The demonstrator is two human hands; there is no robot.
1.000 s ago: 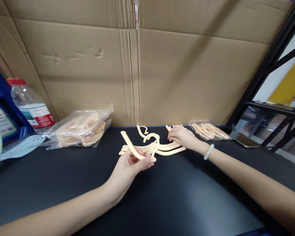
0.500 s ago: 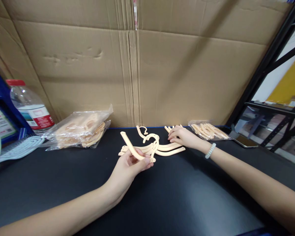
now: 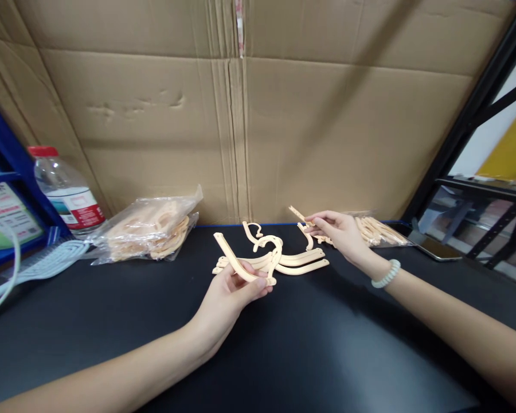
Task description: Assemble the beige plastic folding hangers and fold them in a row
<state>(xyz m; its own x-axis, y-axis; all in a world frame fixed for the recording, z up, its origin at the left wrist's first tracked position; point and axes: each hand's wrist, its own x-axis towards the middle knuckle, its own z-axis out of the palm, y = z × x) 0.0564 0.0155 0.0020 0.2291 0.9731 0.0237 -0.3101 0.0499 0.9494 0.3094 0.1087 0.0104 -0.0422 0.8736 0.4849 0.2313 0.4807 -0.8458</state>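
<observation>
My left hand point(image 3: 236, 287) grips a cream plastic hanger piece point(image 3: 231, 253) made of a curved arm joined to a hook point(image 3: 278, 252). Raised above the back of the table, my right hand point(image 3: 333, 229) pinches a slim cream arm piece point(image 3: 298, 214), its far end pointing up and left. Assembled-looking cream hangers point(image 3: 303, 268) lie in a pile just behind my left hand. Another hook with an arm point(image 3: 250, 230) rests behind them. Loose cream pieces point(image 3: 306, 236) lie below and beside my right fingers, partly hidden by them.
Clear bags of cream parts point(image 3: 146, 229) lie at left, and another bag point(image 3: 380, 232) at right by a phone point(image 3: 436, 248). A bottle point(image 3: 71, 195) and a pale hairbrush point(image 3: 55, 261) stand and lie at far left. Cardboard point(image 3: 155, 115) closes off the back.
My right hand has lifted from the loose pieces and moved slightly right, now with a slim arm piece in its fingers. My left hand still holds the same piece. The view has shifted slightly.
</observation>
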